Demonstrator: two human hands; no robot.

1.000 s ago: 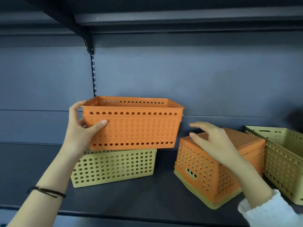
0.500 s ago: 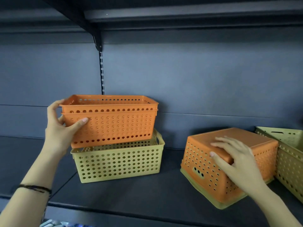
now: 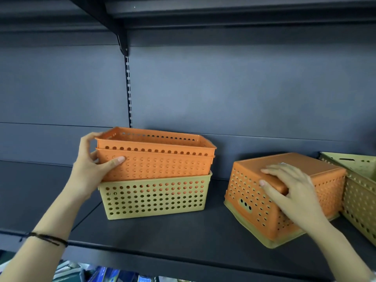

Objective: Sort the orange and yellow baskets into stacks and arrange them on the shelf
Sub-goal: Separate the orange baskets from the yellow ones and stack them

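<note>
Descent done: your left hand (image 3: 91, 169), fingers gripping the nested orange baskets (image 3: 158, 161) at nine o'clock, has lowered them into the yellow basket (image 3: 154, 198) on the shelf (image 3: 183, 237). Your right hand (image 3: 291, 192) has landed, fingers gripping the upturned orange basket (image 3: 325, 180) at four o'clock. Colours are still mixed.

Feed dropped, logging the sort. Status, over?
Left hand grips nested orange baskets, partly inside yellow basket. Right hand grips upturned orange basket. Second yellow basket close on its right.

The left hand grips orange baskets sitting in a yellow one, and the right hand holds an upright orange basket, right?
No: the head view shows the orange basket under the right hand upside down. The left hand does grip nested orange baskets.
</note>
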